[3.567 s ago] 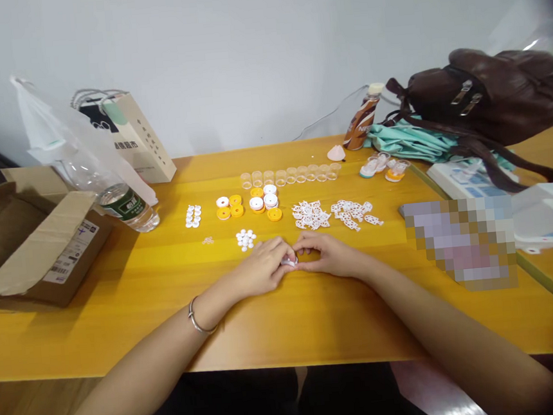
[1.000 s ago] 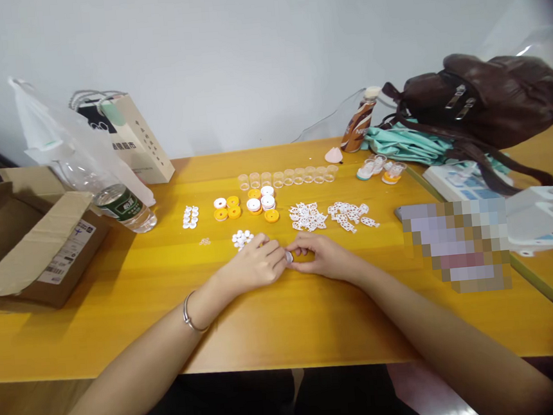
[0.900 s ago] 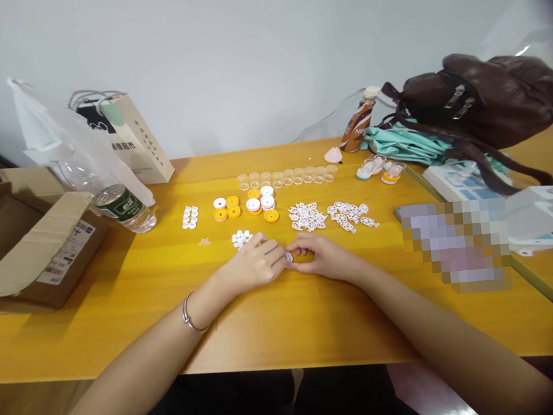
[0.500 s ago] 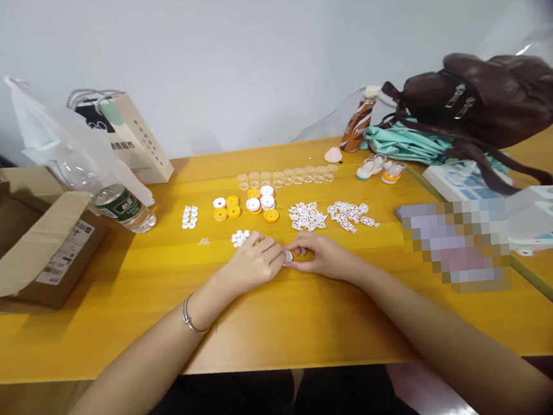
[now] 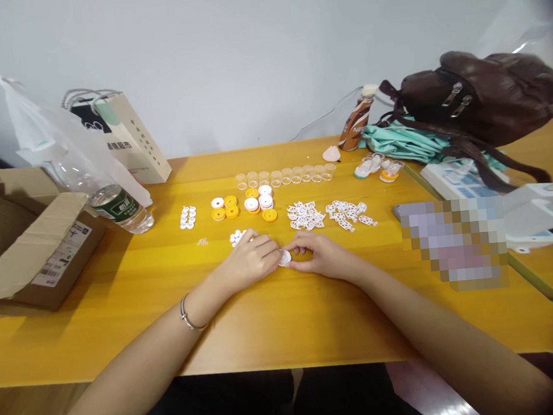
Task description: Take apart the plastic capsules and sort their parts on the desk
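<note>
A small round white disc (image 5: 285,257) is between my two hands, just above the table. My right hand (image 5: 322,255) pinches its right side between thumb and forefinger. The fingers of my left hand (image 5: 254,258) are curled against its left side, and its thumb is hidden. Partly behind my left hand lies a pile of small white round pieces (image 5: 237,237). Farther back are yellow and white round spools (image 5: 252,204), some stacked. White openwork flat pieces (image 5: 305,216) lie in a heap beyond my right hand, with a second group of them (image 5: 347,210) beside it.
Clear small cups (image 5: 288,177) stand in a row at the back. Small white pieces (image 5: 187,217) and tiny rings (image 5: 203,242) lie left. A cardboard box (image 5: 63,258), water bottle (image 5: 124,208) and paper bag (image 5: 140,142) stand far left; a brown bag (image 5: 490,98) and a drink bottle (image 5: 357,121) at right.
My left fingers have shifted slightly left, so more of the white disc shows between my hands. The view has moved a little. The pieces on the table look unchanged.
</note>
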The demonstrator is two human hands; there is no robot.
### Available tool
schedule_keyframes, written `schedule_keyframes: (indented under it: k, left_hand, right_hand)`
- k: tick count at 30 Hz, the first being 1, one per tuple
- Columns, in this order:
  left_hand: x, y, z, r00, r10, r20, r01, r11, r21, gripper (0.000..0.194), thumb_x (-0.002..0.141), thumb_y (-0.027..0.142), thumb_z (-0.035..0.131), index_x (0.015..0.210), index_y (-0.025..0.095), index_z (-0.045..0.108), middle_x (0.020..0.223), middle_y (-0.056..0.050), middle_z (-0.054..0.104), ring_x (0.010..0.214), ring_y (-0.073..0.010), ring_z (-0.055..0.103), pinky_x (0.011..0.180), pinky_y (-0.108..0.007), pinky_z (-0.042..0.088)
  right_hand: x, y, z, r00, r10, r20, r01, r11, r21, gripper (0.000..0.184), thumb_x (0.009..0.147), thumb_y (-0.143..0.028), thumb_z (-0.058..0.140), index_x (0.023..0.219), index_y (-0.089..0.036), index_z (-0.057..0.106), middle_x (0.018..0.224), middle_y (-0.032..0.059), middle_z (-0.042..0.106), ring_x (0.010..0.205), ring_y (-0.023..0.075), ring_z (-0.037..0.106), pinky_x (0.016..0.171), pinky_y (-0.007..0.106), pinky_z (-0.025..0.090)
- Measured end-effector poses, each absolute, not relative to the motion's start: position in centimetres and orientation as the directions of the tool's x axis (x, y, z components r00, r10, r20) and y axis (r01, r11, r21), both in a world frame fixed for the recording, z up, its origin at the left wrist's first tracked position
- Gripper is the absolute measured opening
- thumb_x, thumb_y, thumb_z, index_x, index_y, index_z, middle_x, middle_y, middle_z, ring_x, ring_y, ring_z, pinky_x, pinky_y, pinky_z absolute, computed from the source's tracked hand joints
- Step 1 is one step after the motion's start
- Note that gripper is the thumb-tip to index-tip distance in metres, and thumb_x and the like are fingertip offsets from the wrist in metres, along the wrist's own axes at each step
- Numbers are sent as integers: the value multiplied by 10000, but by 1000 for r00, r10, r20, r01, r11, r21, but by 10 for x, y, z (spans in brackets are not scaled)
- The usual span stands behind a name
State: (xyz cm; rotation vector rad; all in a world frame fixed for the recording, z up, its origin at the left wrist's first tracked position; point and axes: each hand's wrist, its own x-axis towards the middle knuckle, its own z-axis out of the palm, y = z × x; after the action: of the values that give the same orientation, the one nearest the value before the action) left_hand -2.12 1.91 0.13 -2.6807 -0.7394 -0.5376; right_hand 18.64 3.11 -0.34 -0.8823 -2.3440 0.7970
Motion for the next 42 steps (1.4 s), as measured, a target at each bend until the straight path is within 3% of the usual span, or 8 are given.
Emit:
schedule_keyframes:
  k: [6,14,18,24,42]
  left_hand:
    - [-23,18,3,799,443,405,542,-823,-169,215,911,265,406,845,161,582,775,-23,608,750,-134,502,665,-310,265]
    - [-18,14,15,871,323,369,458,-803,-380,191,905,146,409,788,135,560,728,-29,609,707,-135,491,637,-316,269]
    - [-17,12,17,879,296,374,448,-783,-431,187,897,119,413,774,129,553,716,-26,608,697,-135,493,629,-315,270]
    - [-17,12,18,873,318,370,461,-785,-413,157,906,128,402,845,135,546,752,-28,612,727,-137,504,634,-313,277]
    - [-14,10,15,878,317,359,454,-789,-413,192,903,97,387,771,126,525,750,-44,615,718,-138,503,625,-311,286]
  right_hand:
    - [186,31,-4,-657,712,248,407,612,-678,163,737,-257,620,872,-177,661,691,9,520,659,123,491,611,243,422]
    - [186,32,-5,-660,710,247,402,612,-681,165,741,-275,618,848,-152,647,689,12,517,657,122,488,610,243,418]
    - [186,32,-7,-659,708,253,402,616,-677,177,752,-306,609,839,-155,644,693,14,517,661,123,487,609,240,420]
    - [186,32,-8,-657,713,246,413,613,-673,188,751,-308,607,867,-166,651,694,15,519,665,124,488,611,241,427]
    - [184,31,-4,-643,720,261,422,618,-663,123,738,-274,601,782,-163,630,680,8,507,648,118,494,601,239,427]
